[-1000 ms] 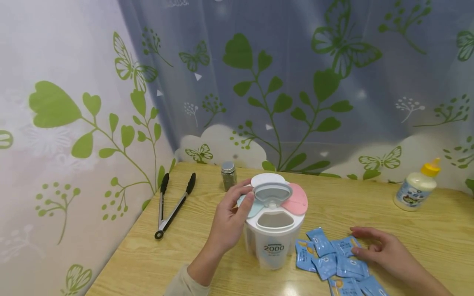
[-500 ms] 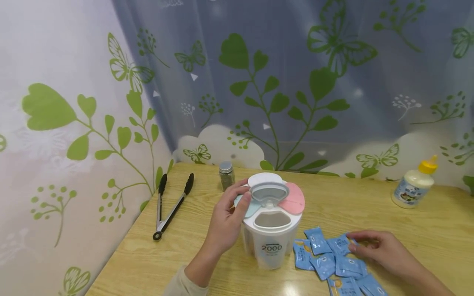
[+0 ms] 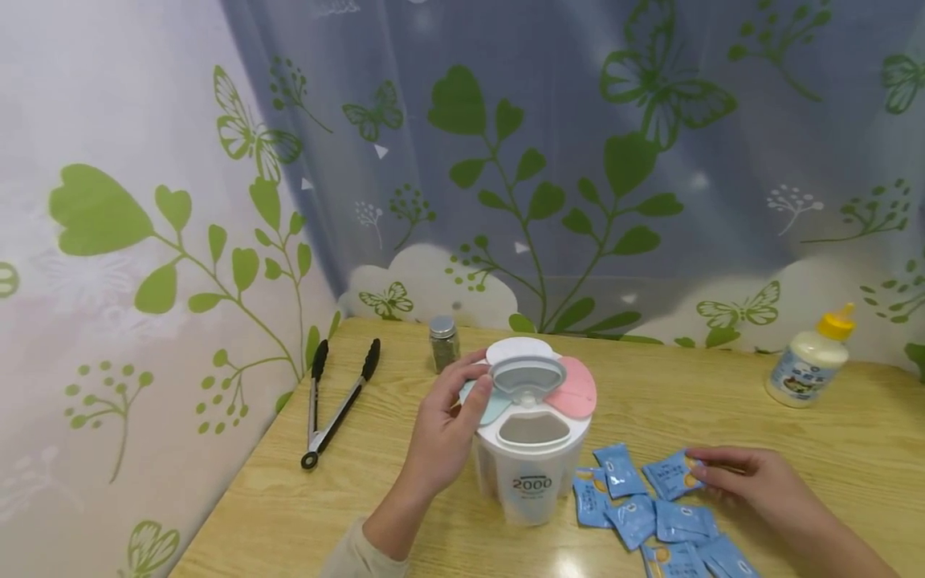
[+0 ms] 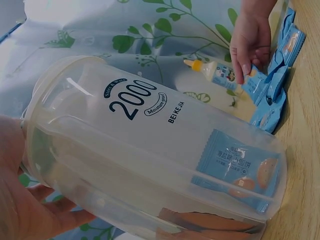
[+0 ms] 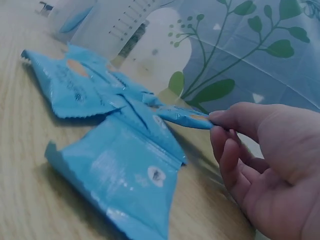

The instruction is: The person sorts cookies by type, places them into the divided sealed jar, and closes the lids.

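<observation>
A clear food storage container (image 3: 532, 502) stands on the table, its lid split into white, pink and light blue flaps. The grey flap (image 3: 530, 376) is raised, leaving the front opening uncovered. My left hand (image 3: 444, 429) grips the left side of the lid, thumb on top. Through the wall, the left wrist view shows one blue biscuit packet (image 4: 237, 167) and an orange-brown packet (image 4: 207, 225) inside. My right hand (image 3: 762, 482) pinches a blue biscuit packet (image 3: 669, 475) by its right edge, tilted up from the pile. Several like packets (image 3: 682, 522) lie below and beside it.
Black-and-silver tongs (image 3: 328, 425) lie spread at the left. A small glass jar (image 3: 444, 345) with a metal cap stands behind my left hand. At the back right is a bottle (image 3: 805, 369) with a yellow nozzle. Patterned curtain hangs behind the wooden table (image 3: 275, 514).
My right hand has taken the upper right packet between thumb and finger and shifted it slightly up, apart from the pile. The left hand keeps its hold on the container.
</observation>
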Available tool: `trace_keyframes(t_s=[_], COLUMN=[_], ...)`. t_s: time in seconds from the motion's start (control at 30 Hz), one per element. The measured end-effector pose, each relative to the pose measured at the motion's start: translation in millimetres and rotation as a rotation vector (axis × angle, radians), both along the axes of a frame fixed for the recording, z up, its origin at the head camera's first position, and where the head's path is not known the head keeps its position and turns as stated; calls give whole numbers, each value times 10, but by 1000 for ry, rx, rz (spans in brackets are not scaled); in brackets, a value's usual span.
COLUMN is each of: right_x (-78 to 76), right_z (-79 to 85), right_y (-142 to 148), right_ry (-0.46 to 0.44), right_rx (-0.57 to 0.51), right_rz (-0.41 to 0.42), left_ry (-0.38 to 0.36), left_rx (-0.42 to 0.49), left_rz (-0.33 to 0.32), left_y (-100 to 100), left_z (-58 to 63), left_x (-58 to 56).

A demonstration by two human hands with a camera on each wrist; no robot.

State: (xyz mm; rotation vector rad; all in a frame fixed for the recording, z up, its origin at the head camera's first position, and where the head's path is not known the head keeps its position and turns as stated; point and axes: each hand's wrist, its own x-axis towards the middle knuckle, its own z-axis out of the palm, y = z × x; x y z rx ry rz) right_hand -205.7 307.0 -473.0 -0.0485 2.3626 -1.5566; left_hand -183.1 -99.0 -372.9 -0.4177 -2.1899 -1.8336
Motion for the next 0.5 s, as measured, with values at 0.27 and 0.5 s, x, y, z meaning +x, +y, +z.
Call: trace_keyframes(t_s=[0.27,0.5], right_x=[13,-20], right_z=[47,96], right_y=[51,76], right_ry=[-10,-32], right_rx=[-142,-507], right_rz=[12,142], left_ry=[-8,6], left_rx=[-2,1], left_rz=[2,-5], left_y=[16,2], left_z=[3,-4], left_x=[3,-2])
